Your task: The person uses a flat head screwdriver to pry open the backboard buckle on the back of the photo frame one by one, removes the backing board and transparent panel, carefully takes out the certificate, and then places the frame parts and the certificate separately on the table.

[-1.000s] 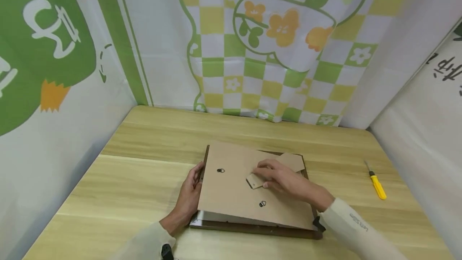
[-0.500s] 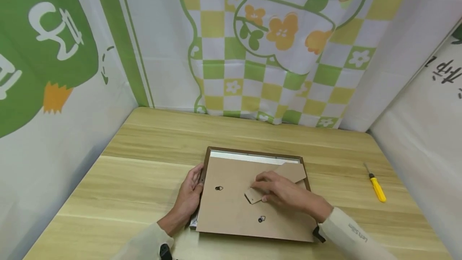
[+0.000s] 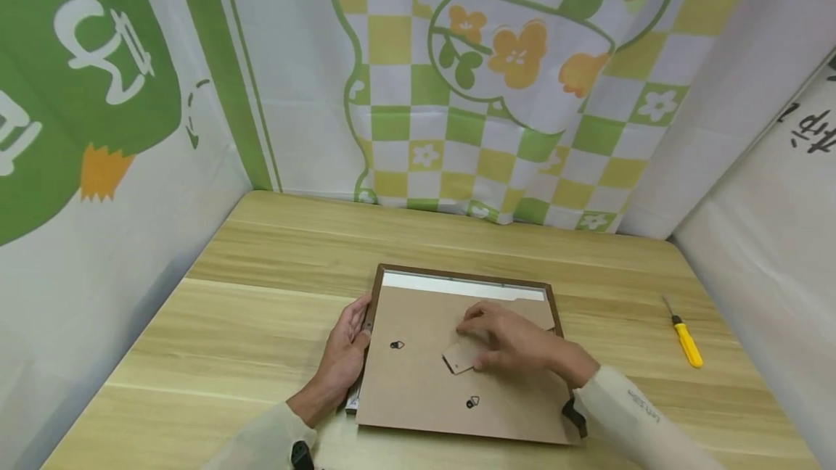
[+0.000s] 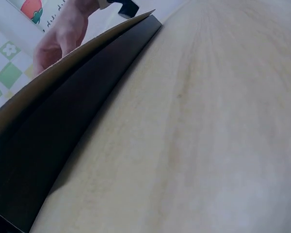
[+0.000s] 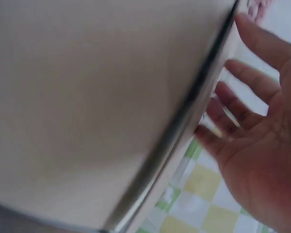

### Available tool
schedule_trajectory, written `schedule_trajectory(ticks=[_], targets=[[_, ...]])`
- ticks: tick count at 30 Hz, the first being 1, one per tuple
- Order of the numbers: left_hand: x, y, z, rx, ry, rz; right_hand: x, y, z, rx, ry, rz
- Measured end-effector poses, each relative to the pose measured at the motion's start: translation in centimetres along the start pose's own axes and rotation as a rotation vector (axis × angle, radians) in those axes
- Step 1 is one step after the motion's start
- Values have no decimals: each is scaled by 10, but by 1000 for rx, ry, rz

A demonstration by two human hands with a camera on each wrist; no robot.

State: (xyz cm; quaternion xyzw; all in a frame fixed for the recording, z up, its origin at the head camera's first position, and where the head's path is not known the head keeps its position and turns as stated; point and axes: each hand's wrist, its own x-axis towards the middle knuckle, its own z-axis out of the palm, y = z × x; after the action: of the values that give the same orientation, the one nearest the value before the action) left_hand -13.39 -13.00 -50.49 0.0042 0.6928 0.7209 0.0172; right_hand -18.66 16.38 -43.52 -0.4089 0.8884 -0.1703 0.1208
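A brown picture frame (image 3: 465,276) lies face down on the table. Its tan backing board (image 3: 418,383) sits shifted toward me, its near edge overhanging the frame. The board carries two small hanging rings and a fold-out easel leg (image 3: 461,355). My left hand (image 3: 342,354) holds the frame's left side, thumb by the edge and fingers along the outside. Above the easel leg is my right hand (image 3: 512,339). In the right wrist view, the right hand (image 5: 262,131) has loosely spread fingers, their tips touching a board edge. The left hand is out of sight in the left wrist view.
A yellow-handled screwdriver (image 3: 687,343) lies on the right of the wood-grain table (image 3: 274,238). A printed curtain (image 3: 457,122) hangs behind the table's far edge, and white cloth sheets hang at both sides.
The backing board has slid toward me, exposing a white strip at the frame's far end. The easel leg has dropped flatter against the board. My left hand stays on the frame's side.
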Motion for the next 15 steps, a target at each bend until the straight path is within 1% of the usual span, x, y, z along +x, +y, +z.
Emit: schedule_trajectory(ticks=[2,6,10,12,15], targets=[[0,0,0,2,0,1,2,6,-7,21,-26,62],[0,1,1,-4,7,3,4,19,-19,24,-89,185],[-1,1,2,0,21,3,7,28,-25,22,-136,289],[-1,1,3,4,32,2,9,29,-26,11,-147,321],[-1,1,3,-2,42,6,13,30,-27,-9,-147,342]])
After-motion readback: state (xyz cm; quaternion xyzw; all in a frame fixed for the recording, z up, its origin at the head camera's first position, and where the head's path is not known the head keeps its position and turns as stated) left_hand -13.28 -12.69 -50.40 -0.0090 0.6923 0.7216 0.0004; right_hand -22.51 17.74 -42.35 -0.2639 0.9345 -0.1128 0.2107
